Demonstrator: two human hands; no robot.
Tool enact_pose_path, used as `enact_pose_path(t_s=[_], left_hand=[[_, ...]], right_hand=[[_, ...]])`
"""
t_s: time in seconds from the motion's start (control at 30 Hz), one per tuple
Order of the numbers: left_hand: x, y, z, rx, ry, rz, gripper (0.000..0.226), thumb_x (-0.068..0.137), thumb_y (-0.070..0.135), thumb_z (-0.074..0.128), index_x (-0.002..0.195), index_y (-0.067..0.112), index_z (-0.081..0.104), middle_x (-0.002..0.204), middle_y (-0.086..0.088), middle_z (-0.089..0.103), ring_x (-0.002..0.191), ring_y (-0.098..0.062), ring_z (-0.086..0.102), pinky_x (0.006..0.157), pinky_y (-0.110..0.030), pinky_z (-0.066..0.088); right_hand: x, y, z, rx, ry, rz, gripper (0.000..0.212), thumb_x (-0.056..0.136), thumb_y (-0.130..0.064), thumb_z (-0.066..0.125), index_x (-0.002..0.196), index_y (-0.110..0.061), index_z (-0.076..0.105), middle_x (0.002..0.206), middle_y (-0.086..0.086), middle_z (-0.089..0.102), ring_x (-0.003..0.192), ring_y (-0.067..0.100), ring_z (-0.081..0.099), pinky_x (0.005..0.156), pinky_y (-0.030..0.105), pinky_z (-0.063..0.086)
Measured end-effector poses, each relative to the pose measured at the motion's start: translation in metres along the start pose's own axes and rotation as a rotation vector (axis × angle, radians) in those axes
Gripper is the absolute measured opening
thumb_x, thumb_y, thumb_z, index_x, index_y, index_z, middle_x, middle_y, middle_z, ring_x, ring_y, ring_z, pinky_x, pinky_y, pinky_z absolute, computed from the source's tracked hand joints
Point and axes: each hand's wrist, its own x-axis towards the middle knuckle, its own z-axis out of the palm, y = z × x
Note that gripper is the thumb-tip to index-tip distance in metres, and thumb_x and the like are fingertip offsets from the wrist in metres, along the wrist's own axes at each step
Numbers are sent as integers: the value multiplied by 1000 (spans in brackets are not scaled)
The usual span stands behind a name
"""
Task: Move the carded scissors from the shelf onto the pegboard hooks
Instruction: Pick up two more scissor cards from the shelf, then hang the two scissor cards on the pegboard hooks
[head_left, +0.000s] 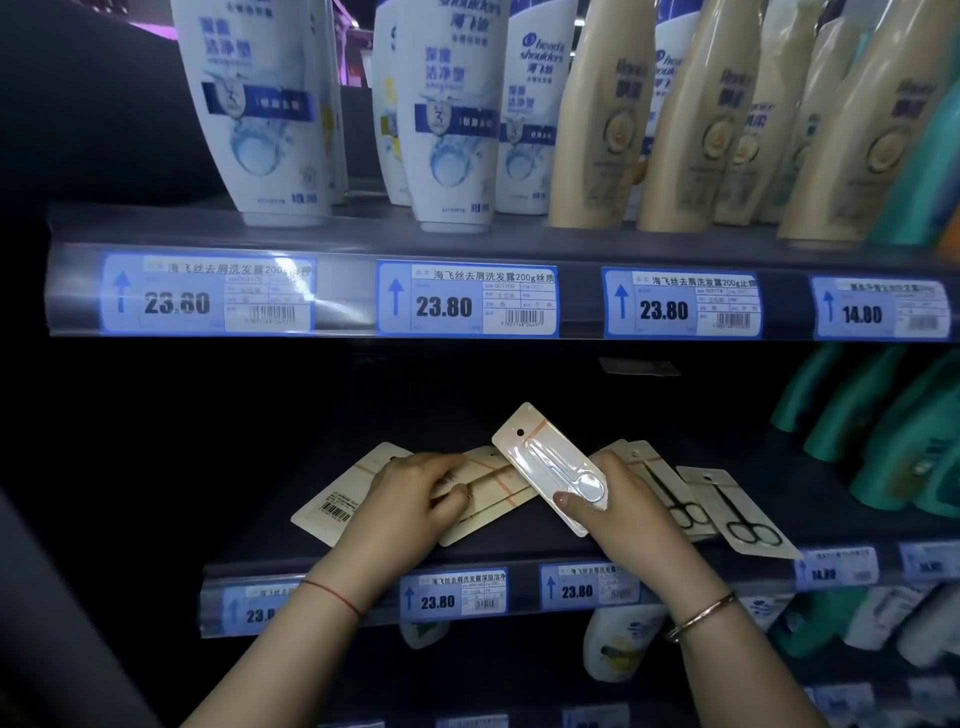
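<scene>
Item: cream card with clear blister and silver scissors (550, 467), centre frame, tilted above the dark lower shelf (270, 499), pinched at its lower end by your right hand (623, 501). Your left hand (415, 499) grips the fanned cream cards (493, 480) beside it. Keep the punched hole uppermost and withdraw low, beneath the clear price-tag rail (343, 296) across mid-frame. Hooks not visible.

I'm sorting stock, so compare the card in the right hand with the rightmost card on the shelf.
The held card is lifted and tilted in the right hand; the rightmost card lies flat on the shelf, untouched. The held card's scissors look pale under clear plastic; the rightmost card's are black. Both are beige cards with a hang hole.
</scene>
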Motion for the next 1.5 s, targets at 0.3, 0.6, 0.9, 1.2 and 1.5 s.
enact_pose_path(t_s=[0.3, 0.6, 0.9, 1.2, 1.5], left_hand=[[-12, 21, -10, -68, 179, 95, 36, 97, 33, 48, 127, 20, 62, 124, 7, 65, 110, -4, 54, 88, 0, 31], [-54, 61, -14, -384, 324, 26, 20, 93, 19, 59, 109, 30, 66, 84, 4, 72, 77, -10, 70, 64, -21, 56], [-112, 69, -35, -768, 295, -65, 12, 89, 8, 63, 96, 17, 57, 83, 7, 69, 74, -13, 65, 65, -31, 54], [-170, 32, -96, -806, 238, -20, 31, 87, 7, 64, 114, 22, 62, 97, -1, 78, 90, -16, 74, 78, -29, 60], [-232, -31, -183, -851, 312, 91, 25, 76, 14, 66, 99, 16, 57, 79, -6, 77, 70, -11, 69, 67, -20, 57]], right_hand=[[-18, -4, -19, 128, 90, -92, 20, 97, -28, 52, 113, -16, 47, 101, -14, 53, 88, -5, 53, 61, 11, 38], [-50, -7, -32, 303, 20, -160, 12, 96, -23, 55, 108, -25, 56, 96, -19, 64, 83, -15, 60, 65, 0, 44], [-76, -25, -9, 434, -161, -191, 4, 89, -22, 66, 93, -22, 66, 94, -6, 77, 90, 8, 72, 82, 30, 57], [-123, -96, 19, 511, -233, -242, 15, 88, -17, 67, 97, -29, 67, 87, -8, 79, 74, -1, 70, 62, 11, 48], [-182, -194, 76, 615, -193, -270, 15, 82, -19, 69, 97, -23, 68, 88, -6, 79, 73, 2, 72, 58, 9, 47]])
